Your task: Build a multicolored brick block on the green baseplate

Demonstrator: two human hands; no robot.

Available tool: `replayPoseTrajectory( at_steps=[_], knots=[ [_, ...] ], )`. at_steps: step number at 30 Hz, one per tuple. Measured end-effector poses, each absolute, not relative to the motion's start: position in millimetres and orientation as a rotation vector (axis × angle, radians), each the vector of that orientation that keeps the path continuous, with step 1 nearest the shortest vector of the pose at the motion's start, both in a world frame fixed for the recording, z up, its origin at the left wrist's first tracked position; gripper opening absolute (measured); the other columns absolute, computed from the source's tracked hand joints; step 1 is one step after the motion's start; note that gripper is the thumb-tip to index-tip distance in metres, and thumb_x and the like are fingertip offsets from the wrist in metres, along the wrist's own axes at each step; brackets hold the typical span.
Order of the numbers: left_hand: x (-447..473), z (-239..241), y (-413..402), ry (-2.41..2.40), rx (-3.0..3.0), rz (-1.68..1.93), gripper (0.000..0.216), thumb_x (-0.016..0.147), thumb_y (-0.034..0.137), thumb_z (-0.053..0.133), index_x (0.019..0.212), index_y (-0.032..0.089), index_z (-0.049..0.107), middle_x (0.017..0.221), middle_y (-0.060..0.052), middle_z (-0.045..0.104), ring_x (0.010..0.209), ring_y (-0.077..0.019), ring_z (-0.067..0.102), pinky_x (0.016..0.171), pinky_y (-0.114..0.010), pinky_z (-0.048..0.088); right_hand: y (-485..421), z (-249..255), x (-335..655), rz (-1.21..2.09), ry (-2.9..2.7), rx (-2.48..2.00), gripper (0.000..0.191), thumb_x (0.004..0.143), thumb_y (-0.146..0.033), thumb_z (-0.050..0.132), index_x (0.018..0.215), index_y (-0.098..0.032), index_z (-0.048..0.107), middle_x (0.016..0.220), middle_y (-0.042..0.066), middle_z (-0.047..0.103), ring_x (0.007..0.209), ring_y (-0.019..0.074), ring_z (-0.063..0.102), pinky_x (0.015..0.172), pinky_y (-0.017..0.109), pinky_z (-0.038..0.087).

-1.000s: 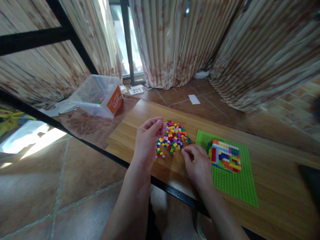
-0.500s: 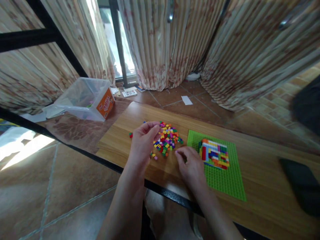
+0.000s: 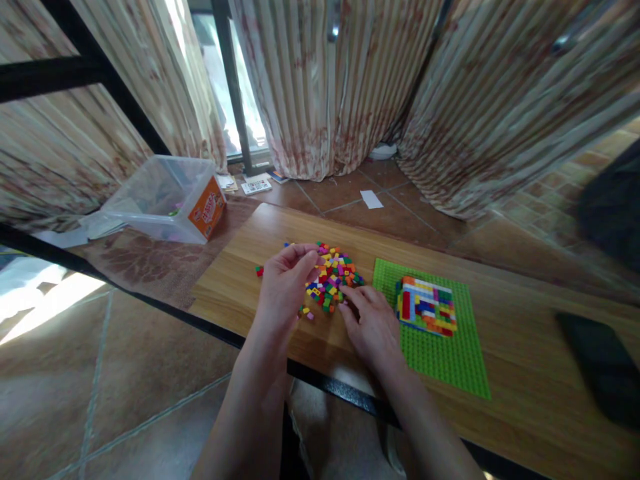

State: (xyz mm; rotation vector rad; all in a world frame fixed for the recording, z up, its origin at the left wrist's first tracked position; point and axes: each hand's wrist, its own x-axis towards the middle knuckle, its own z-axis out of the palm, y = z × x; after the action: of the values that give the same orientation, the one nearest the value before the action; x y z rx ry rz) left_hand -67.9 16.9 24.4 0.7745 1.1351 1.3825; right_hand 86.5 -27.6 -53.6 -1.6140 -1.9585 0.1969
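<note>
Both forearms (image 3: pixel 265 373) extend, left hand (image 3: pixel 283 287) pinched, contents unclear, right hand (image 3: pixel 374 328) with fingers (image 3: pixel 354 296) parted beside loose bricks (image 3: pixel 331 272).

Hands: 2 tot., i.e. 1 L hand (image 3: pixel 284 287) & 1 R hand (image 3: pixel 373 325). 1 wood table (image 3: pixel 523 373), 1 green baseplate (image 3: pixel 443 363) w/ 1 brick build (image 3: pixel 427 307), 1 heap of loose bricks (image 3: pixel 333 280), indiv. no. unclear (too small, overlapping). Also 1 clear bin (image 3: pixel 150 225) w/ 1 orange label (image 3: pixel 207 208), 1 dark flat slab (image 3: pixel 595 363), 1 lone white sheet (image 3: pixel 371 199) on flr.
</note>
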Motion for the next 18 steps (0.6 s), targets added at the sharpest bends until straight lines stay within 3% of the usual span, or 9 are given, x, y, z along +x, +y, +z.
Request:
replayPoseTrajectory(
  at_steps=[18],
  knots=[
    [-69.8, 24.0, 17.4, 1.158, 0.771, 1.388, 0.023, 0.065, 0.03, 0.081, 0.08, 0.015, 0.073, 0.072, -0.001, 0.069, 0.064, -0.0079, 0.06, 0.062, -0.018, 0.048, -29.9, -41.3, 81.2, 0.324, -1.775, -1.475, 0.018, 0.093, -0.025, 0.054, 0.103, -0.022, 0.067, 0.106, 0.009, 0.066, 0.101, 0.024, 0.06, 0.091, 0.041, 0.05]
  ],
)
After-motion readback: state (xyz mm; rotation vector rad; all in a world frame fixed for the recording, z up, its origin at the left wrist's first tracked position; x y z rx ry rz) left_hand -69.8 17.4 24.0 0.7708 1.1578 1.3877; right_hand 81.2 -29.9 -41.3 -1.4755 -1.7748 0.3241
